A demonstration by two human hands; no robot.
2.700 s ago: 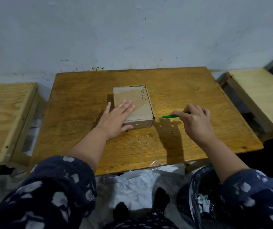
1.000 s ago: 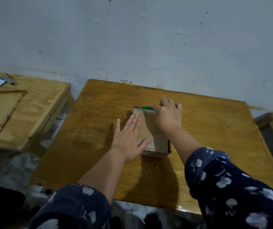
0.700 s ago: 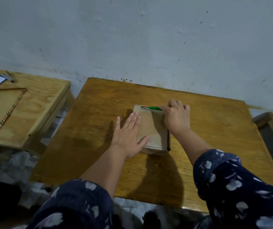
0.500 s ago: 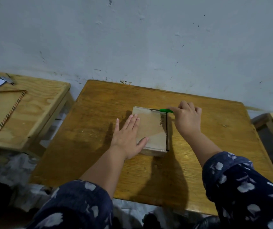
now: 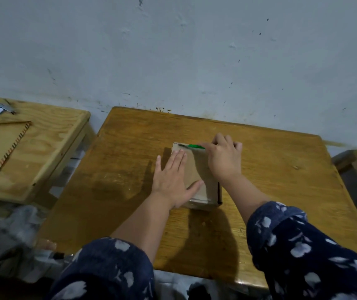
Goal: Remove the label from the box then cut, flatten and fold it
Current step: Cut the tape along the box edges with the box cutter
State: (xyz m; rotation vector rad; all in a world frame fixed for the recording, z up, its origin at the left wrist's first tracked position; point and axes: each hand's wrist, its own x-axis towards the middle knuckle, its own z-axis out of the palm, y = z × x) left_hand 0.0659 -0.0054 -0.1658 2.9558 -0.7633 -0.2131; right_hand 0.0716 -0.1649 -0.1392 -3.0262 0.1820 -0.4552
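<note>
Box (image 5: 197, 174) pinned by left hand (image 5: 174, 180); right hand (image 5: 224, 161) holds cutter (image 5: 194, 146).

Your left hand (image 5: 173, 180) lies flat, palm down, fingers (image 5: 178, 161) stretched forward and close together, thumb splayed out to the right. The bare left forearm runs back to a rolled dark patterned sleeve (image 5: 108, 269). Your right hand (image 5: 224, 159) is curled, knuckles up, fingers pinched around a green-handled cutter (image 5: 196, 146) that points left. The right wrist bends inward, with its sleeve (image 5: 298, 245) pushed up past the wrist.
</note>
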